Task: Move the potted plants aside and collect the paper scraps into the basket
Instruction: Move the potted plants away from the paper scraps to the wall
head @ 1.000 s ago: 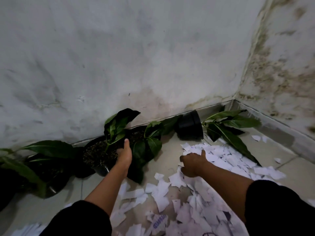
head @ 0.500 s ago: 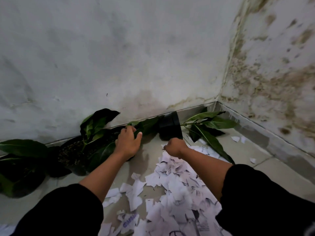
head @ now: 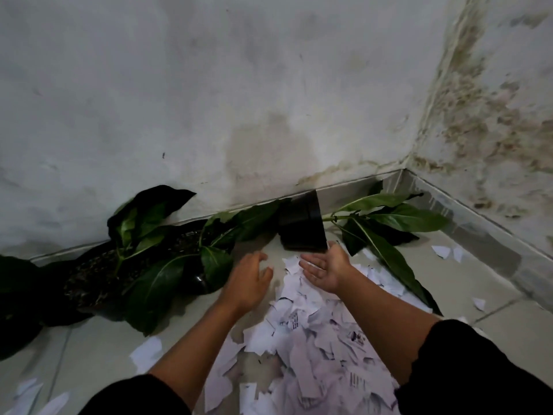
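A black pot (head: 302, 226) lies tipped on its side against the skirting, its green leaves (head: 389, 218) spreading right along the floor. My right hand (head: 327, 269) hovers just in front of that pot, palm up and fingers relaxed, holding nothing. My left hand (head: 248, 280) is beside it, fingers loosely spread over the tiles, empty. A second potted plant (head: 143, 265) with dark soil stands left of my left hand. A heap of white paper scraps (head: 314, 339) covers the floor under my right forearm. No basket is in view.
Another dark plant (head: 18, 298) sits at the far left edge. Stained walls meet in a corner (head: 404, 172) behind the tipped pot. Loose scraps lie by the right wall (head: 446, 251) and at the lower left (head: 30, 396).
My left hand has come off the left plant's leaves and moved right. My right hand has opened from a fist and turned palm up in front of the tipped pot.
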Tool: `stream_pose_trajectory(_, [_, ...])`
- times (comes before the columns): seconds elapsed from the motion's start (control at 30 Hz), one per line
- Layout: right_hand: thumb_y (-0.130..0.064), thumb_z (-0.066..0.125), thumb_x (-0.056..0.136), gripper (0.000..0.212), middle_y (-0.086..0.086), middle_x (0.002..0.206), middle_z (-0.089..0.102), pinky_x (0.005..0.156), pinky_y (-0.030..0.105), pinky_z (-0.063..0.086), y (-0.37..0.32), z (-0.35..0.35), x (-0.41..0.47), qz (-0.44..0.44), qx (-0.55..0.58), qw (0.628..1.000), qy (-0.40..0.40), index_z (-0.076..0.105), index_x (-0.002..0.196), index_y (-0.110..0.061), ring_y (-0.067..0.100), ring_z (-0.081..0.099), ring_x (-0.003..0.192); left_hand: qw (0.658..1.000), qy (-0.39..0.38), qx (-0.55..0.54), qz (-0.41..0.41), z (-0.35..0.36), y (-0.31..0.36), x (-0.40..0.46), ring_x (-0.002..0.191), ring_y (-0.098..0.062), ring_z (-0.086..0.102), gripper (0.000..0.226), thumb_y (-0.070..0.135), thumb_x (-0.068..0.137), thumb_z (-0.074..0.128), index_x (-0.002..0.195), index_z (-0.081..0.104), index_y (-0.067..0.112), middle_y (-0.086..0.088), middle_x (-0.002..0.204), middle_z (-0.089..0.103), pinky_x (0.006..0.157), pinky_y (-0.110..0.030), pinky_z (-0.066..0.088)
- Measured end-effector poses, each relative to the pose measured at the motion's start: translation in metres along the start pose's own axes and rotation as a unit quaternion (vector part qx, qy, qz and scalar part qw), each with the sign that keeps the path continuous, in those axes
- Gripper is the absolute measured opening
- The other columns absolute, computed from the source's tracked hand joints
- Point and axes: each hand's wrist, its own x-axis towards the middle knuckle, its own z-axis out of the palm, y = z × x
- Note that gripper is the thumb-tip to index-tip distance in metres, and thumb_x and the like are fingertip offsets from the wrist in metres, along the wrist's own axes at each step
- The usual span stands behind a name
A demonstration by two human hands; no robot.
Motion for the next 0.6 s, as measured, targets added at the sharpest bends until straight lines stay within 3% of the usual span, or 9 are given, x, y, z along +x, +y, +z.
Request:
stream_pose_trajectory(0.17, [-0.061,0.025,0.095,0.075,0.013,0.127,0.061,0.097,0.033,0.040,-0.007,0.000,0.032,0.039,0.060,0.997,-0.034,0.054,0.124,0.001,0.025,0.056,0.116,0.997,-0.070,0.009,-0.027,0.032,-0.014,0.008,0.133,-0.020,0.039,0.046,0.032,0.098,0.041,0.142,0.036,0.016,-0.006,0.148,0.038,0.107,-0.027,0.031])
stream_pose_trajectory(0.3, [-0.054,0.029,0.097,0.066,0.014,0.117,0.064,0.091,0.031,0.044,-0.010,-0.001,0.049,0.048,0.102,0.993,-0.040,0.055,0.121,0.002,0.024,0.060,0.099,0.992,-0.122,0.032,-0.027,0.058,-0.020,0.012,0.138,-0.021,0.032,0.054,0.037,0.099,0.039,0.147,0.027,0.017,-0.005,0.153,0.030,0.113,-0.036,0.028])
stream_pose_trajectory(0.4, [-0.041,0.030,0.101,0.056,0.018,0.124,0.060,0.086,0.030,0.048,-0.010,-0.005,0.054,0.044,0.149,0.987,-0.034,0.050,0.125,0.006,0.024,0.061,0.094,0.994,-0.104,0.020,-0.016,0.070,-0.018,0.012,0.135,-0.020,0.037,0.049,0.036,0.099,0.037,0.144,0.032,0.016,-0.004,0.149,0.036,0.109,-0.032,0.031])
stream_pose_trajectory(0.5, [-0.021,0.033,0.101,0.042,0.022,0.133,0.053,0.078,0.030,0.053,0.004,-0.012,0.052,0.031,0.179,0.982,-0.045,0.045,0.131,0.006,0.028,0.060,0.100,0.991,-0.009,-0.102,-0.085,0.068,-0.011,0.019,0.132,-0.022,0.041,0.049,0.038,0.098,0.039,0.142,0.036,0.016,-0.007,0.146,0.041,0.110,-0.034,0.033])
stream_pose_trajectory(0.6, [-0.006,0.034,0.100,0.028,0.022,0.128,0.055,0.081,0.033,0.048,0.019,-0.020,0.045,0.017,0.111,0.993,-0.037,0.053,0.119,0.000,0.033,0.053,0.119,0.936,0.033,-0.320,-0.142,0.057,0.001,0.032,0.128,-0.024,0.047,0.061,0.049,0.092,0.047,0.146,0.027,0.028,-0.004,0.145,0.042,0.108,-0.046,0.040])
